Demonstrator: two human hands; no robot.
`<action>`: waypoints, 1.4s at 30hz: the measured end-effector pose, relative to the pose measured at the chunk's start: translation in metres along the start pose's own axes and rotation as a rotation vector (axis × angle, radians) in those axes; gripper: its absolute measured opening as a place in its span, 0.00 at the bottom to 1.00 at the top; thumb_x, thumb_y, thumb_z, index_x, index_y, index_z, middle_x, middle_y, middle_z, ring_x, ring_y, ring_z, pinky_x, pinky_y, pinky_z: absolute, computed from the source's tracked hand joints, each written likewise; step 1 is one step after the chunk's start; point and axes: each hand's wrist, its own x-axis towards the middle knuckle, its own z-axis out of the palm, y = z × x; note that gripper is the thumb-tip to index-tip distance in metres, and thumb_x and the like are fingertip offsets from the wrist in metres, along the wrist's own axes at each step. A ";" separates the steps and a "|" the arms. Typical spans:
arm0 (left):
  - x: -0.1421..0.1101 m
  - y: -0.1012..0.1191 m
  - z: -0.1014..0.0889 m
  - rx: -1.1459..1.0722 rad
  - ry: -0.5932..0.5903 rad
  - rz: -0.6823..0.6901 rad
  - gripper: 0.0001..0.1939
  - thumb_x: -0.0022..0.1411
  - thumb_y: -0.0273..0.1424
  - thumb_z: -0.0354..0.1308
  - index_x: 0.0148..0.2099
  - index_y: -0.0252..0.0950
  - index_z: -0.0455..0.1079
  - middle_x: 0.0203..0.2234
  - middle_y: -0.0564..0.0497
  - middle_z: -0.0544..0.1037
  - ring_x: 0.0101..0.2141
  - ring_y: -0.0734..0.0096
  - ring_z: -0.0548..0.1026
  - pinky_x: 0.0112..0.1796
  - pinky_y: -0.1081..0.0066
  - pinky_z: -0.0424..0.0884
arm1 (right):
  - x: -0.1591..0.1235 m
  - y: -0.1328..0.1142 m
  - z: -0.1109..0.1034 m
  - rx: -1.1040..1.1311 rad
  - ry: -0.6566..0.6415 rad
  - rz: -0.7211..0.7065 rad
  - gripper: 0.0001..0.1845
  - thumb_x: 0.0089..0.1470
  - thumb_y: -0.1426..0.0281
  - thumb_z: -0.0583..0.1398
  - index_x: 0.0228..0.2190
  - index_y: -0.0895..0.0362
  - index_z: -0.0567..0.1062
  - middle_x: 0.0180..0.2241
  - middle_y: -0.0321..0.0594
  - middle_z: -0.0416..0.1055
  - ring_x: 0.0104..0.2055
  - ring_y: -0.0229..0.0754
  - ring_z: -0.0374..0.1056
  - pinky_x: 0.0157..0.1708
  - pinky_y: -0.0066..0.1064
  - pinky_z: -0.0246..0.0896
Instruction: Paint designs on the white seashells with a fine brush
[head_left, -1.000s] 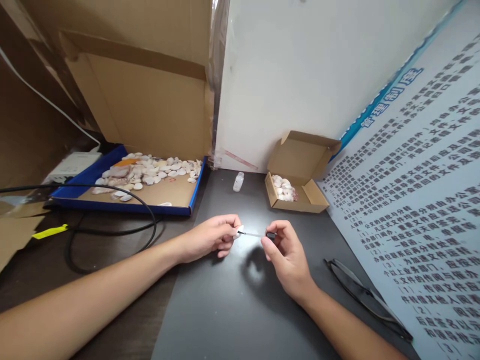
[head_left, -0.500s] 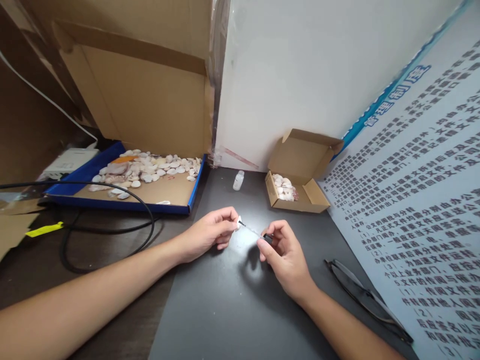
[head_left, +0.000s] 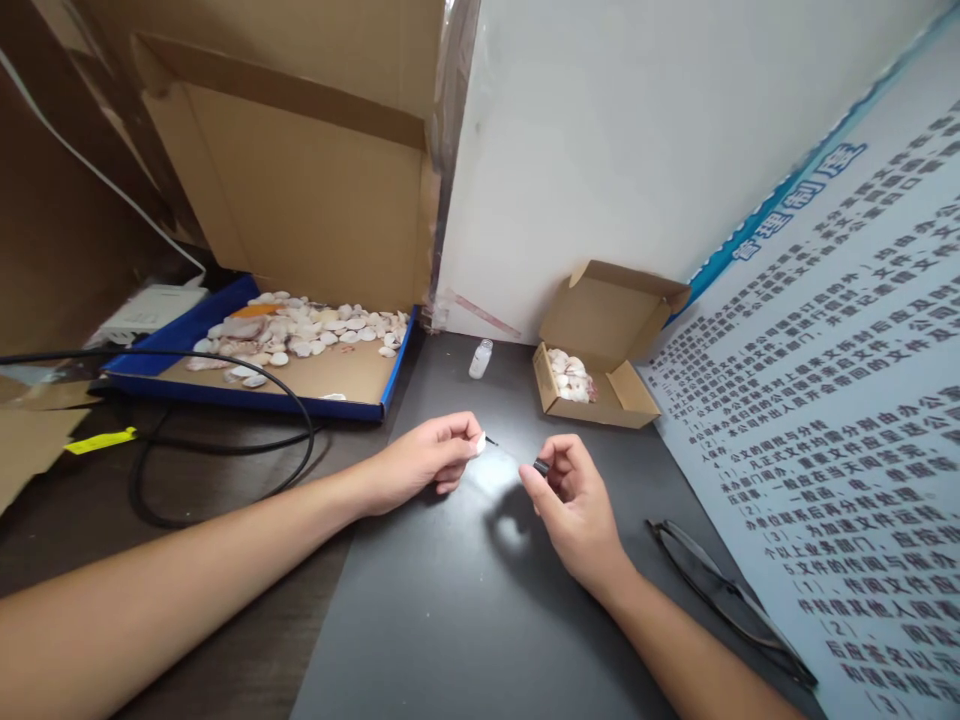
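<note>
My left hand (head_left: 429, 462) pinches a small white shell (head_left: 478, 446) between thumb and fingertips, just above the dark table (head_left: 465, 620). My right hand (head_left: 571, 500) grips the black cap of a thin brush applicator (head_left: 538, 466). The brush's fine stem reaches left and its tip touches the shell. A small clear bottle (head_left: 480, 358) stands uncapped behind the hands, near the white wall.
A small open cardboard box (head_left: 600, 385) with several shells sits at the right rear. A blue-rimmed tray (head_left: 247, 395) with many shells lies at the left rear. A black cable (head_left: 300, 420) loops on the left. Black glasses (head_left: 727, 600) lie by a printed poster (head_left: 847, 420).
Both hands stay close together; the brush tip has kept shifting slightly across the shell, and the camera has tilted a little.
</note>
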 end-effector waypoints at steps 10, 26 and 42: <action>0.000 -0.001 -0.002 0.053 -0.013 -0.030 0.10 0.60 0.31 0.54 0.31 0.36 0.56 0.18 0.60 0.49 0.19 0.82 0.49 0.21 0.78 0.54 | -0.001 -0.005 -0.001 -0.025 -0.006 -0.049 0.24 0.53 0.54 0.55 0.34 0.62 0.56 0.23 0.32 0.53 0.22 0.19 0.51 0.22 0.12 0.51; -0.002 0.003 0.001 0.089 0.007 -0.045 0.07 0.58 0.28 0.53 0.30 0.35 0.56 0.17 0.59 0.51 0.19 0.81 0.50 0.22 0.76 0.53 | -0.002 -0.008 -0.002 -0.027 -0.153 -0.058 0.23 0.52 0.54 0.56 0.34 0.63 0.59 0.22 0.33 0.55 0.23 0.19 0.49 0.24 0.11 0.47; -0.002 0.002 0.001 0.096 0.015 -0.038 0.07 0.57 0.28 0.53 0.29 0.34 0.56 0.18 0.59 0.52 0.19 0.81 0.51 0.22 0.76 0.53 | -0.005 -0.007 -0.004 0.025 -0.059 -0.122 0.24 0.52 0.54 0.56 0.35 0.63 0.58 0.26 0.34 0.57 0.26 0.19 0.51 0.27 0.11 0.51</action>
